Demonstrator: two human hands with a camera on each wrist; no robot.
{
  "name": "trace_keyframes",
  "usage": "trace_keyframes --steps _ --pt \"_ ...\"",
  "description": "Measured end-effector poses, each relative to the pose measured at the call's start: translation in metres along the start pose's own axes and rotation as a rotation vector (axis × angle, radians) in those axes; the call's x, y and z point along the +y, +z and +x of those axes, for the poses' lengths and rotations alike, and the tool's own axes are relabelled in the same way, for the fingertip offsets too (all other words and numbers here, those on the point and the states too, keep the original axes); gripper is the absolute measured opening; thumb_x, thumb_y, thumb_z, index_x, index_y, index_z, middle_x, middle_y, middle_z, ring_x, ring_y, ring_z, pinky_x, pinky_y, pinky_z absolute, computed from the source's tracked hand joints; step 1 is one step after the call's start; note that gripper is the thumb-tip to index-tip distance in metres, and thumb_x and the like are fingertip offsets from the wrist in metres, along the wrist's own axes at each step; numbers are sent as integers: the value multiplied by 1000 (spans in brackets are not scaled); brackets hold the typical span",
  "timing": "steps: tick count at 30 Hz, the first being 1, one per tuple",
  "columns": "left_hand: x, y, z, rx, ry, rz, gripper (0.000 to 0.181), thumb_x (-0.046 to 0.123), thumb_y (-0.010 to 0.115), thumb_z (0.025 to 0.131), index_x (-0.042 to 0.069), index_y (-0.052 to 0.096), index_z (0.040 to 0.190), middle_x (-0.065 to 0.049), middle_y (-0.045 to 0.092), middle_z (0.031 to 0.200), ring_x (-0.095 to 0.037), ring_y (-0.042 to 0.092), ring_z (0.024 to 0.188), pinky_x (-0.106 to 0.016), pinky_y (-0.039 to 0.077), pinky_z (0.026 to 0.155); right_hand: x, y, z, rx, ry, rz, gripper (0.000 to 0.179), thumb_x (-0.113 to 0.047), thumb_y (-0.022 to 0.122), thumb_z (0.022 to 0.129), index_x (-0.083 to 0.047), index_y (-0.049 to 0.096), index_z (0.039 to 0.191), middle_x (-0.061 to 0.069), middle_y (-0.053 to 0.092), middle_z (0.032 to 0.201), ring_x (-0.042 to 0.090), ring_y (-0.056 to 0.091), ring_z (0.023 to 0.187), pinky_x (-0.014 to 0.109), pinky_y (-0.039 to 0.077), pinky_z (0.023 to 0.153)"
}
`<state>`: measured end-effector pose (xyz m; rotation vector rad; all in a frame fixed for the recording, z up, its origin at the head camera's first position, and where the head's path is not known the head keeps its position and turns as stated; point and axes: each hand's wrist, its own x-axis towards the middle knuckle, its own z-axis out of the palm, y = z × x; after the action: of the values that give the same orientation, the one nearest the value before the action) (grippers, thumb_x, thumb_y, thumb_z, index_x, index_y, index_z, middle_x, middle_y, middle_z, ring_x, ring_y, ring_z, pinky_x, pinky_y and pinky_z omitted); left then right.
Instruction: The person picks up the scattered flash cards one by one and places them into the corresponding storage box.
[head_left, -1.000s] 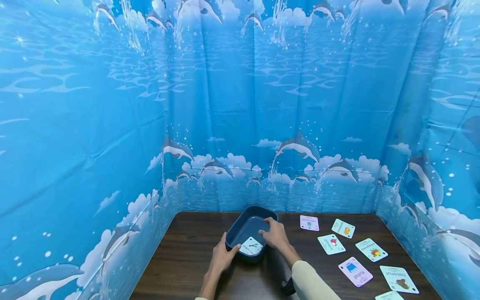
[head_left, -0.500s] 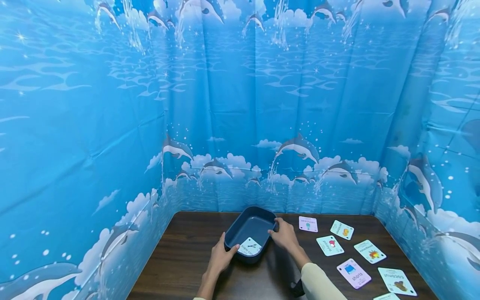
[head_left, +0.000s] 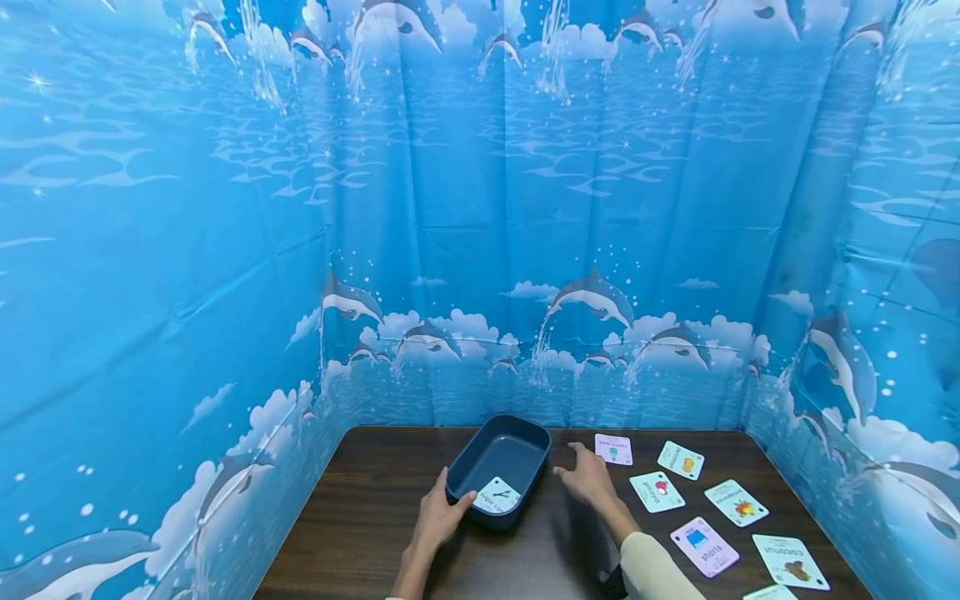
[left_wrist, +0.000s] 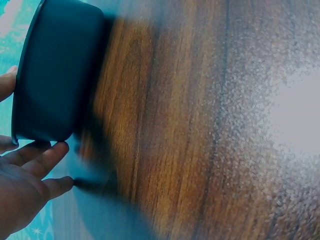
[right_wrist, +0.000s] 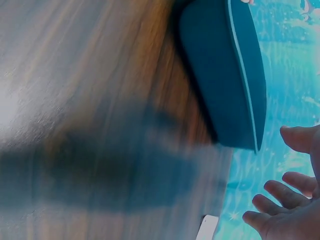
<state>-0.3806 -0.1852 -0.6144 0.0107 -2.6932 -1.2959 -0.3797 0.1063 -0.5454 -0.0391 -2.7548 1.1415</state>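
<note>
A dark blue rectangular bin (head_left: 504, 457) with rounded corners sits on the table. At its near end lies a white "sugar cane" card (head_left: 498, 495), inside. My left hand (head_left: 438, 518) grips the bin's near left corner, thumb over the rim and fingers along the outer wall. In the left wrist view those fingers (left_wrist: 50, 159) touch the wall. My right hand (head_left: 592, 483) is off the bin, apart from its right side, with fingers spread and nothing held. A pink "raincoat" card (head_left: 613, 449) is closest to it, and a "pitaya" card (head_left: 657, 492) lies to its right.
More cards lie on the right of the brown table (head_left: 360, 508): a pineapple card (head_left: 737, 502), a shorts card (head_left: 705, 547), a coconut card (head_left: 791, 562) and an orange-fruit card (head_left: 681, 460). A blue dolphin curtain (head_left: 465, 208) surrounds the table.
My right hand was over the bin, then at its right rim, and has moved away to the right. My left hand stays on the bin, and the card inside stays put.
</note>
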Motion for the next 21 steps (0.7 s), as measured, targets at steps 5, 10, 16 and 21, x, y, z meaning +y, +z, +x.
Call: trace_keyframes --steps 5,10,16,21 --pt "1 -1 0 -2 1 -1 86 32 79 99 -10 36 161 -40 52 153 -52 58 137 -66 49 110 16 -4 -2 -4 7 -14 60 -16 78 95 12 57 144 37 61 143 55 60 132 67 51 108" --pt "2 -1 -1 -11 -5 -2 87 34 78 100 -10 35 162 -39 51 154 -52 58 136 -67 49 110 29 -7 -6 -17 26 -23 62 -16 78 95 14 56 144 39 59 144 57 58 134 69 49 108" --pt "2 -1 -2 -17 -25 -2 87 35 78 100 -9 35 162 -39 49 156 -51 58 138 -67 48 111 43 -7 -11 -18 44 -43 64 -18 79 94 15 56 143 40 59 144 58 57 134 69 48 109" --pt "1 -1 -2 -14 -20 8 88 36 78 100 -10 36 162 -39 51 155 -52 58 137 -67 49 110 53 -9 -15 -2 48 -63 65 -19 81 92 17 57 140 41 61 140 59 59 130 68 49 107"
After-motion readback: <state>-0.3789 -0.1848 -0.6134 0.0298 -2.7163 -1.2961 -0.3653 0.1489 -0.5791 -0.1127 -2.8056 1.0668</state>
